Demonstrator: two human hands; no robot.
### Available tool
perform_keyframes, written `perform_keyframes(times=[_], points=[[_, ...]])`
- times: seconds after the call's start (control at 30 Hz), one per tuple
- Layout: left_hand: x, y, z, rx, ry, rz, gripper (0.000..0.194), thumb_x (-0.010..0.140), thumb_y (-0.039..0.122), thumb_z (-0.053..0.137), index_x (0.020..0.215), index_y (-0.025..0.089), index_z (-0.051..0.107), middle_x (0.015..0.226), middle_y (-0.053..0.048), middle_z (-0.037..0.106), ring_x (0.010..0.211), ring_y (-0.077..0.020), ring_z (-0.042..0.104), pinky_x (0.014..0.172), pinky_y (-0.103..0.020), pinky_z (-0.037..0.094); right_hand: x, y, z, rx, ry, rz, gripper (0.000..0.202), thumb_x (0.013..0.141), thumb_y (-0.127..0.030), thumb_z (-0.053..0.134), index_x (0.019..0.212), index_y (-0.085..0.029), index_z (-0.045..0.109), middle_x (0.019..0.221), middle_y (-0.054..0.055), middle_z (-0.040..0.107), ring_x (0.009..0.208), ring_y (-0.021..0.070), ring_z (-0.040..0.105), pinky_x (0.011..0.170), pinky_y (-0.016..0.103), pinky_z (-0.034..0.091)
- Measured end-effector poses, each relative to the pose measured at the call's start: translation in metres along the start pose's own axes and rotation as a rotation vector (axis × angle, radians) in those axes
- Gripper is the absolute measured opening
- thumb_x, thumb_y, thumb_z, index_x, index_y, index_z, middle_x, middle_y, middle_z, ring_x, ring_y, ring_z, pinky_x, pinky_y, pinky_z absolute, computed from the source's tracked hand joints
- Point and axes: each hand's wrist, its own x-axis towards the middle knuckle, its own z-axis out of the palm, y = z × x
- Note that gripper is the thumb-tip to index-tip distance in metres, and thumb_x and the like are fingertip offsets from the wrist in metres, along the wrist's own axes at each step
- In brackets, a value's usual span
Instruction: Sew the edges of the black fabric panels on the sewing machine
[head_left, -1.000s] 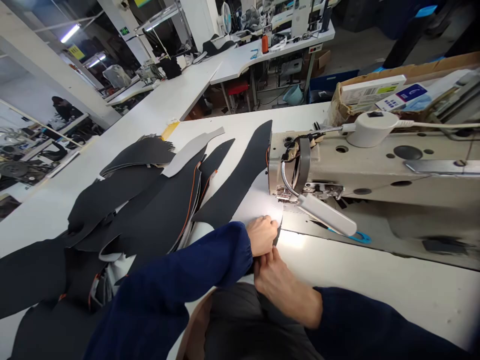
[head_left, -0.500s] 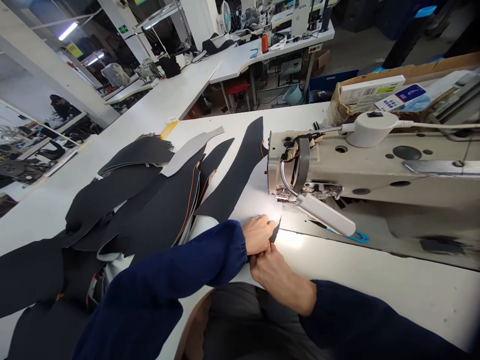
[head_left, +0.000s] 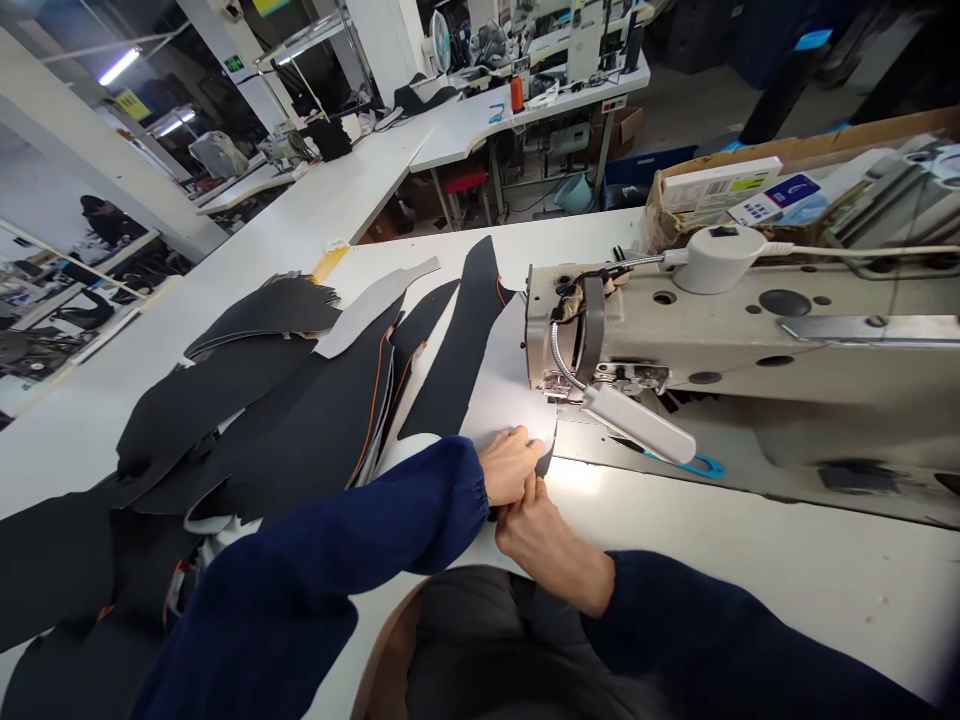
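A light grey fabric panel (head_left: 501, 385) with a black strip along its left lies under the head of the sewing machine (head_left: 559, 330). On its near edge, my left hand (head_left: 512, 465) rests with curled fingers gripping the cloth. Tucked against it, my right hand (head_left: 541, 540) has its fingers closed on the same edge, and the fingertips are partly hidden. A dark corner of the fabric (head_left: 546, 462) shows just right of my fingers. The needle area sits a little beyond both hands.
Black fabric pieces (head_left: 300, 420), some with orange edging, are piled left. A white lamp (head_left: 641, 425) hangs by the machine head, with a blue tool (head_left: 705, 466) beneath it. A cardboard box (head_left: 660, 205) stands behind the machine. Another person (head_left: 105, 220) sits far left.
The black strip of the panel has swung slightly leftward at its far end. My hands stay together at the near edge, almost unmoved. The whole view has shifted a little.
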Motion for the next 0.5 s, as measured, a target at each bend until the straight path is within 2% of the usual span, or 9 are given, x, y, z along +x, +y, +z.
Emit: perform_keyframes(times=[0.1,0.2,0.3,0.4,0.5], points=[[0.005,0.001,-0.003,0.009,0.007,0.013,0.026,0.083,0.017,0.045,0.107,0.014,0.055,0.102,-0.013,0.054,0.090,-0.0233,0.057,0.085,-0.035,0.047,0.007,0.004,-0.008,0.087,-0.066,-0.010,0.022,0.063,0.004,0.051,0.069,-0.012,0.065,0.058,0.011,0.063,0.054,0.0241,0.059,0.051,0.037,0.042],[0.014,0.002,-0.006,0.017,0.009,0.013,0.027,0.080,0.015,0.048,0.105,0.012,0.058,0.101,-0.013,0.055,0.092,-0.0244,0.057,0.085,-0.036,0.048,0.011,0.005,-0.010,0.103,-0.074,-0.036,0.022,0.063,0.004,0.051,0.067,-0.013,0.063,0.057,0.009,0.062,0.051,0.0217,0.057,0.048,0.034,0.040],[0.021,0.002,-0.009,0.008,-0.005,-0.006,0.028,0.079,0.014,0.050,0.105,0.012,0.059,0.102,-0.014,0.056,0.091,-0.0241,0.058,0.082,-0.035,0.048,0.010,0.004,-0.004,0.046,-0.058,-0.025,0.020,0.067,0.002,0.052,0.073,-0.011,0.065,0.063,0.013,0.065,0.057,0.0243,0.060,0.051,0.037,0.042],[0.022,-0.001,-0.010,0.001,-0.001,-0.015,0.032,0.079,0.016,0.051,0.110,0.013,0.058,0.111,-0.014,0.053,0.094,-0.0245,0.057,0.081,-0.035,0.048,0.007,0.003,0.004,-0.047,0.010,0.024,0.019,0.071,-0.002,0.052,0.082,-0.005,0.068,0.073,0.020,0.067,0.066,0.0305,0.063,0.058,0.045,0.046],[0.018,-0.008,-0.010,0.032,0.016,-0.016,0.045,0.080,0.021,0.054,0.125,0.022,0.051,0.121,-0.013,0.048,0.101,-0.0268,0.054,0.083,-0.037,0.047,0.005,0.004,0.013,-0.119,0.123,0.067,0.025,0.073,-0.005,0.053,0.093,0.003,0.067,0.087,0.029,0.067,0.081,0.0364,0.064,0.070,0.053,0.046]])
